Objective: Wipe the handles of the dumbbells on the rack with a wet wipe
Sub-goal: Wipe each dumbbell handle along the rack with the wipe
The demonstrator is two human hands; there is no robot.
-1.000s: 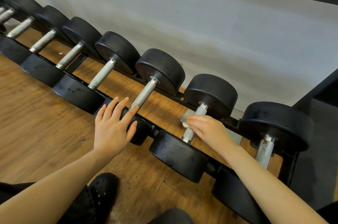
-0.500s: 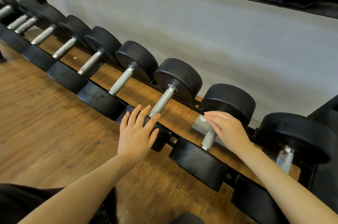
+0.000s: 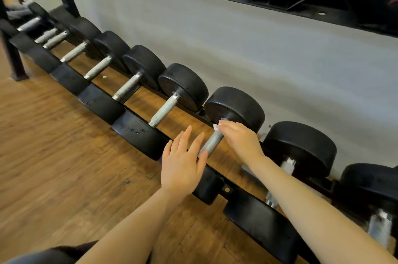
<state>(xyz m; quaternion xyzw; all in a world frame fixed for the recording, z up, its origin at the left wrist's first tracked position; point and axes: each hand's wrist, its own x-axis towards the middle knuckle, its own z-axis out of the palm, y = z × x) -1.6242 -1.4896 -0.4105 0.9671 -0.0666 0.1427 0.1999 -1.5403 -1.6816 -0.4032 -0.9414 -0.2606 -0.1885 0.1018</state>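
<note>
1. Head view: your right hand [image 3: 241, 141] has slid the wipe [image 3: 218, 125] from the handle's [image 3: 212, 142] near end up to its far end, centre frame, gripping both.
2. Your left hand [image 3: 183, 162] rests flat, fingers loose, holding nothing.
3. This handle looks nearly done.

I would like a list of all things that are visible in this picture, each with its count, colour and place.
dumbbells: about nine visible, black heads with silver handles, in a row on the rack
rack: one, black, along the wall
upper shelf: one, black, at the top, holding dark items with red marks
wall: one, grey, behind the rack
floor: brown wood, under and before the rack
wet wipe: one, white, under the right fingers on a handle
left hand: open, flat, on the near head of the same dumbbell
right hand: pressing the wipe on the handle
</note>
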